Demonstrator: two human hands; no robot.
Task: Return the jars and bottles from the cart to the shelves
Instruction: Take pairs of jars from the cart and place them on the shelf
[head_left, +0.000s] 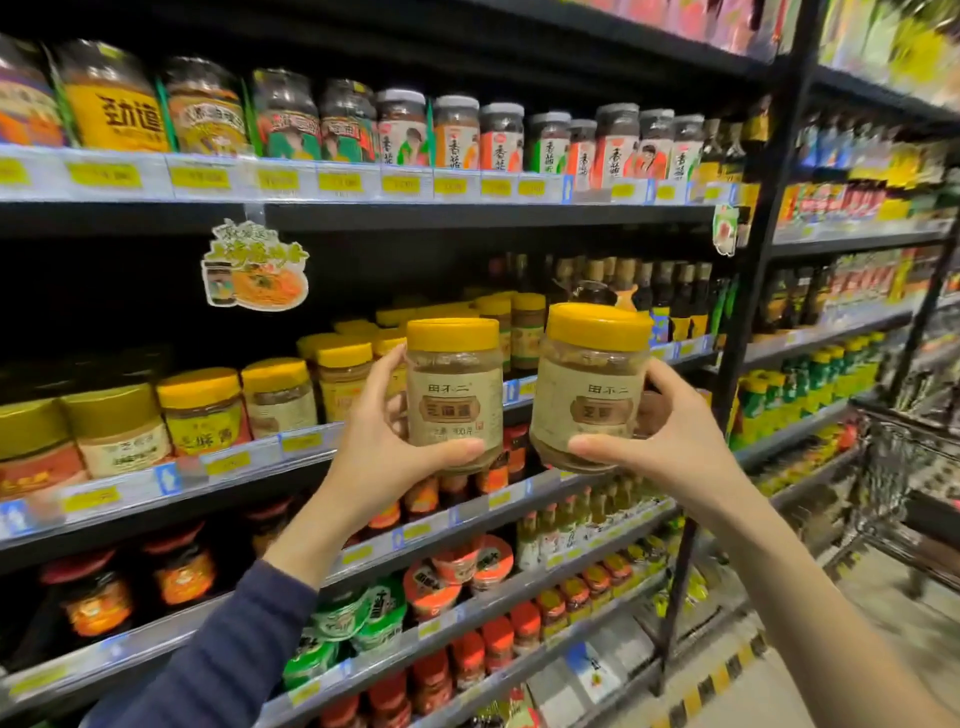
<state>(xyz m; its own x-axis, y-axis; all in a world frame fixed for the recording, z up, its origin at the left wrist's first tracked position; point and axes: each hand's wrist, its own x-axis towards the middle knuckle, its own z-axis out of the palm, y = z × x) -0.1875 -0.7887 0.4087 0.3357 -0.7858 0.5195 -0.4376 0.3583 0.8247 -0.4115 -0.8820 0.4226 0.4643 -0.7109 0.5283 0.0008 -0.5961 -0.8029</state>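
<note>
I hold two matching jars with yellow lids and beige labels, both upright, in front of the shelves. My left hand (387, 441) grips the left jar (454, 387) from its left side and bottom. My right hand (670, 441) grips the right jar (589, 384) from its right side and bottom. Behind them, the middle shelf (270, 457) carries a row of similar yellow-lidded jars (278, 395). The metal cart (904, 483) stands at the right edge, only partly in view.
The top shelf (363, 208) holds several dark sauce jars. Dark bottles (665, 291) stand at the back right of the middle shelf. Lower shelves carry red-lidded jars (182, 566) and bowl noodles (457, 571). A black upright post (748, 312) divides the shelving bays.
</note>
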